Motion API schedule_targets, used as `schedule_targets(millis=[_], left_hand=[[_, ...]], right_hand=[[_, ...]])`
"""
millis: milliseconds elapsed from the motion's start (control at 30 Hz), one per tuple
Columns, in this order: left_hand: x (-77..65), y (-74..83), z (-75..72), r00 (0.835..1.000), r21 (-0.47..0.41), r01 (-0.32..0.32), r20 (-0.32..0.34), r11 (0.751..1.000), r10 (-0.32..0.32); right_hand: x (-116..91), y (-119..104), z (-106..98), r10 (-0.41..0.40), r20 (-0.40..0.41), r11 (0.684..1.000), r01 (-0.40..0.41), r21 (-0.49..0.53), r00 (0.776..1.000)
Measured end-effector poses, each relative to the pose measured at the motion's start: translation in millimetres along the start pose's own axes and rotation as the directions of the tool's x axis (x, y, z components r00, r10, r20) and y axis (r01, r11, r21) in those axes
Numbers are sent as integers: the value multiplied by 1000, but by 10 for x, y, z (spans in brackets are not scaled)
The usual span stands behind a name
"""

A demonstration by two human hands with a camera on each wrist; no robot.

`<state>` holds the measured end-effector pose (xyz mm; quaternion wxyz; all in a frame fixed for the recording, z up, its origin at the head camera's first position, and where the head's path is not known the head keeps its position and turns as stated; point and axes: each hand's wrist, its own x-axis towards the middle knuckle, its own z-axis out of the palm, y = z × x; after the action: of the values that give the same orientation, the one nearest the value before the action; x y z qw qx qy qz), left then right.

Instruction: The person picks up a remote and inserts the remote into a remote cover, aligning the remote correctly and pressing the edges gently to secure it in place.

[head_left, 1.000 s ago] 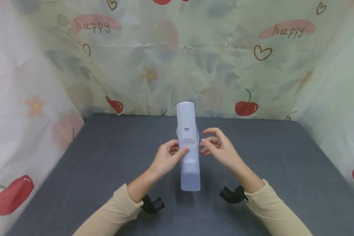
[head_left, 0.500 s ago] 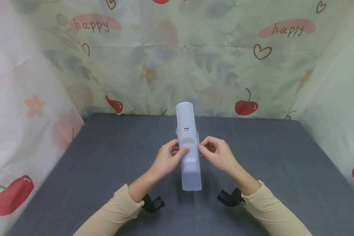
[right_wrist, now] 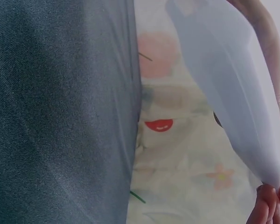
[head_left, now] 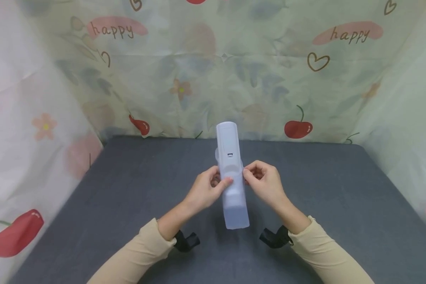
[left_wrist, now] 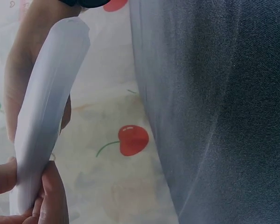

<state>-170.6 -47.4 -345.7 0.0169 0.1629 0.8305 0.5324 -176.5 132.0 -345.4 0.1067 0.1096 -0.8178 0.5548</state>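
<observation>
A long white device (head_left: 228, 138) with a small dark port on its upper part is held up above the table, its top leaning slightly left. A translucent plastic bag (head_left: 236, 217) covers its lower part. My left hand (head_left: 206, 189) grips it from the left, with the thumb across the face and the other fingers partly hidden. At the right side, my right hand (head_left: 268, 182) pinches the edge of the bag between thumb and curled fingers. In the right wrist view the bag (right_wrist: 233, 84) stretches down to those fingertips. The left wrist view shows the wrapped thing (left_wrist: 46, 112) edge-on.
A dark grey cloth covers the table (head_left: 145, 177). Patterned curtains (head_left: 213, 79) with cherries and flowers stand behind and on both sides. Black straps (head_left: 186, 241) hang below the wrists.
My right hand has come in from just right of the device, its spread fingers closing to pinch the bag's edge. The device has shifted slightly right and tilted a little more.
</observation>
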Motion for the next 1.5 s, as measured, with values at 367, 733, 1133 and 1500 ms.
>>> schedule_targets(millis=[367,733,1133,1500], left_hand=[[-8,-5,-11,998,-24,-20,51,999,22],[19,-15,-55,999,12,-19,47,1000,19],[10,3,-27,991,90,-50,129,995,38],[45,-63,-81,995,-208,98,15,973,-97]], right_hand=[[38,12,-6,-18,-25,1000,18,6,1000],[91,-61,-125,82,244,990,-108,94,966],[159,-120,-167,133,263,990,-138,2,956],[190,-131,-214,129,253,992,-128,-18,959]])
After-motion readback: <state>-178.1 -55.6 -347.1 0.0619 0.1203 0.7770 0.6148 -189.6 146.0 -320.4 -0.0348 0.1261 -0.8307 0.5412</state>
